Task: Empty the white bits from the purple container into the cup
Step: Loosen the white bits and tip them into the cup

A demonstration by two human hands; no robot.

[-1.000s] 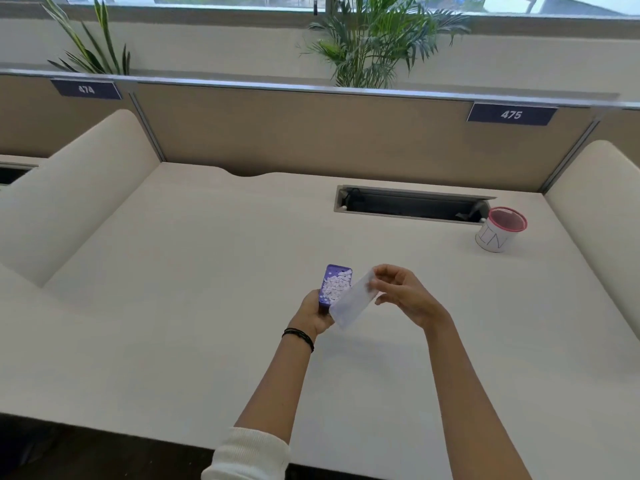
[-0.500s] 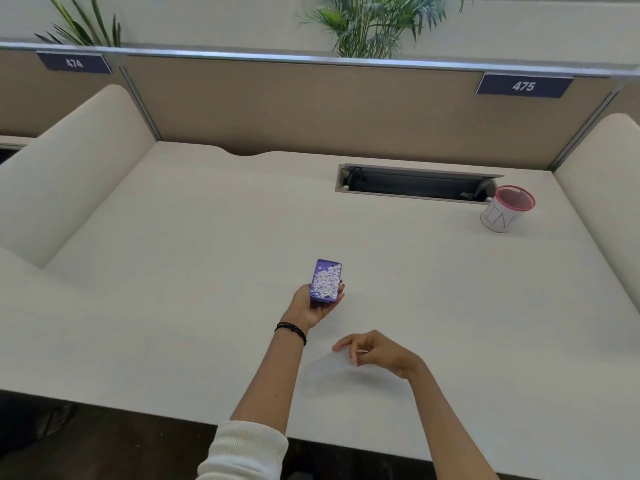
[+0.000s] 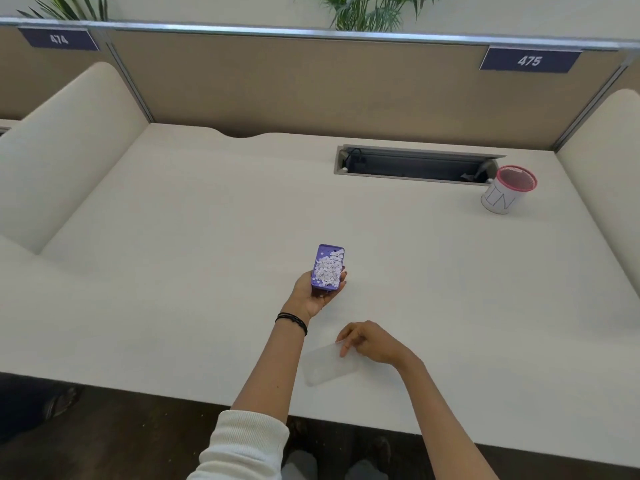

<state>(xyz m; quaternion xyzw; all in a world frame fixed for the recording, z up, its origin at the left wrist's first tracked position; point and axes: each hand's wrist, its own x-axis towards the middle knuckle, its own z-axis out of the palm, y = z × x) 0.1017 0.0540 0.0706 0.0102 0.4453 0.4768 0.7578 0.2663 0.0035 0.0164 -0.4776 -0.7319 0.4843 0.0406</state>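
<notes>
Above the desk point(image 3: 207, 237), the left hand point(image 3: 313, 294) grips the open purple container point(image 3: 328, 268), full of white bits point(image 3: 329, 270); right hand's point(image 3: 372, 342) loosely curled fingertips point(image 3: 344, 351) rest on the clear lid point(image 3: 327, 363); the cup point(image 3: 507, 192), well apart, awaits pouring.

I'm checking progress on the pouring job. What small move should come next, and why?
Probably carry the purple container in the left hand toward the cup. It is open and full of white bits, the clear lid lies on the desk, and the cup stands far right.

left hand point(image 3: 317, 294): grips purple container point(image 3: 329, 267) | right hand point(image 3: 372, 341): fingertips on clear lid point(image 3: 327, 363) | cup point(image 3: 507, 194): far right
</notes>
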